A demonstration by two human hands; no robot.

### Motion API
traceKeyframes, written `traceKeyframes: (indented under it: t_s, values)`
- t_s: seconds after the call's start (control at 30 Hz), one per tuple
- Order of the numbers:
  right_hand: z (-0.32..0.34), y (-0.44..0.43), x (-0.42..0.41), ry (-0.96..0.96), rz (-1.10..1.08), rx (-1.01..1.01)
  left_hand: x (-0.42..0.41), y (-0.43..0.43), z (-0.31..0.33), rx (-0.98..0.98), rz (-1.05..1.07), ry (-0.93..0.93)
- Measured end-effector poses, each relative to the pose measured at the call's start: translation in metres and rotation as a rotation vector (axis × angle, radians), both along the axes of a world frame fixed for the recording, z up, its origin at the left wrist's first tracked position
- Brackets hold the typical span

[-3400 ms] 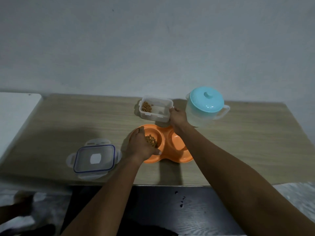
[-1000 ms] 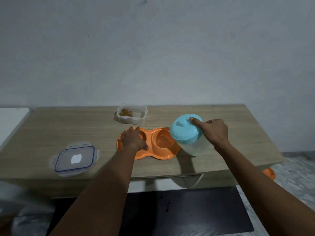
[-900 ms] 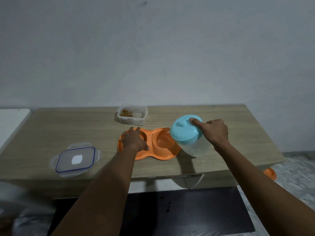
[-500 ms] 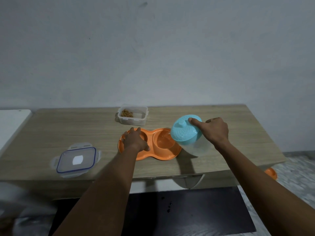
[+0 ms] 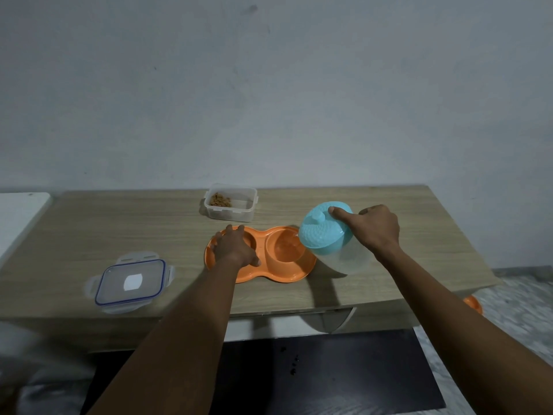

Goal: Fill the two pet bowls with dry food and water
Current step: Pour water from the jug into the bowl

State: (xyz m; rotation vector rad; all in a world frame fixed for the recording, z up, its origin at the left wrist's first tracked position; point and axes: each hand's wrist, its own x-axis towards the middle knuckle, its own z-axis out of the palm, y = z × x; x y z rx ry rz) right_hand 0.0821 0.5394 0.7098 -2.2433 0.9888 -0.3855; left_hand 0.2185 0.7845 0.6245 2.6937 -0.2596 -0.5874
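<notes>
With right hand, grips the clear plastic jug with turquoise lid, tipped left over the right well of the orange plastic double pet bowl, forefinger on the lid. Rests left hand, fingers relaxed, on the left well.

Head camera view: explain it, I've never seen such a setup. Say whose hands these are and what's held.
No machine here: a person wears a camera on the head, looking down at their own arms. On the table lie an orange double pet bowl, an open container holding a little dry food behind it, and a clip lid at the left. The left hand rests on the bowl's left half. The right hand has a grip on a clear jug with a blue lid, tipped toward the right half.
</notes>
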Motion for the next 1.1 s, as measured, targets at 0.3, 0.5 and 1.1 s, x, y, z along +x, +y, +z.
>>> traceKeyframes:
  t_s: [0.3,0.5,1.1]
  values:
    - [0.005,0.002,-0.001,0.022,0.011,-0.038,0.0,-0.001,0.001,0.022,-0.005,-0.018]
    - [0.005,0.002,0.0,0.025,0.022,-0.063,0.0,-0.001,0.001,0.022,-0.002,-0.026]
    - [0.01,0.001,-0.002,0.026,0.034,-0.082,0.0,-0.001,0.0,-0.003,0.012,-0.011]
